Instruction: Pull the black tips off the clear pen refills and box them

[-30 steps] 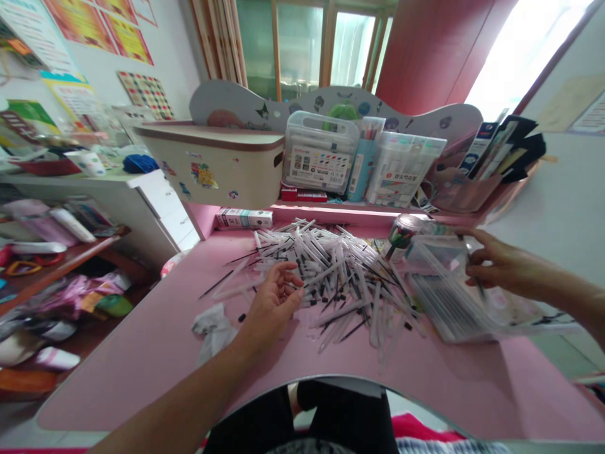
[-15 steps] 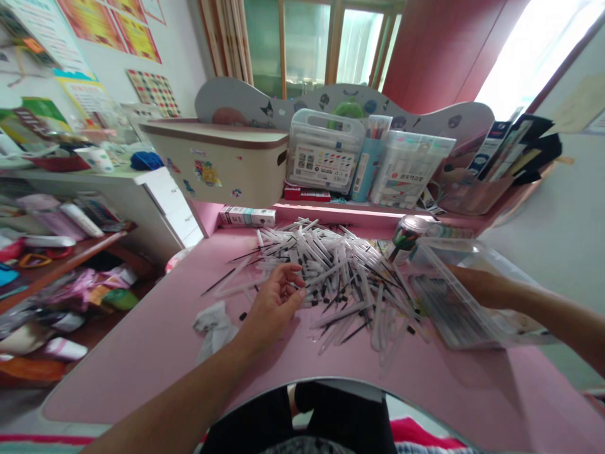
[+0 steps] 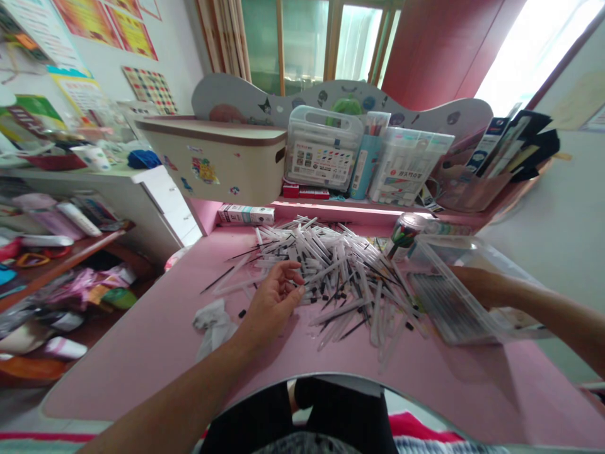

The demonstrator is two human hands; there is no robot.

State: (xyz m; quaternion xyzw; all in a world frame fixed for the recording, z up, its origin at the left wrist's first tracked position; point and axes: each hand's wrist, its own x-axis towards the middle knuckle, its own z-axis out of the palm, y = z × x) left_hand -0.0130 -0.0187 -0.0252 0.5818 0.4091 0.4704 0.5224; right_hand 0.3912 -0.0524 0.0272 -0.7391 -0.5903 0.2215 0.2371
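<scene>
A big heap of clear pen barrels, black refills and small black caps (image 3: 340,277) lies spread over the pink desk (image 3: 155,353). My left hand (image 3: 274,299) rests on the near left edge of that heap, palm half up and fingers loosely curled, with nothing I can make out in them. My right hand (image 3: 475,284) reaches into a clear plastic box (image 3: 454,309) of finished pens on the right. The box wall blurs its fingers, so I cannot see whether they hold anything.
A crumpled white tissue (image 3: 212,321) lies left of my left hand. A small tin (image 3: 404,233) stands behind the box. On the raised back shelf stand marker cases (image 3: 324,151), a cream storage bin (image 3: 217,157) and a book holder (image 3: 501,164). Cluttered shelves (image 3: 57,252) fill the left side.
My right hand has dropped from the box's far rim down into the box. My left hand has stayed at the heap's edge, fingers barely shifting.
</scene>
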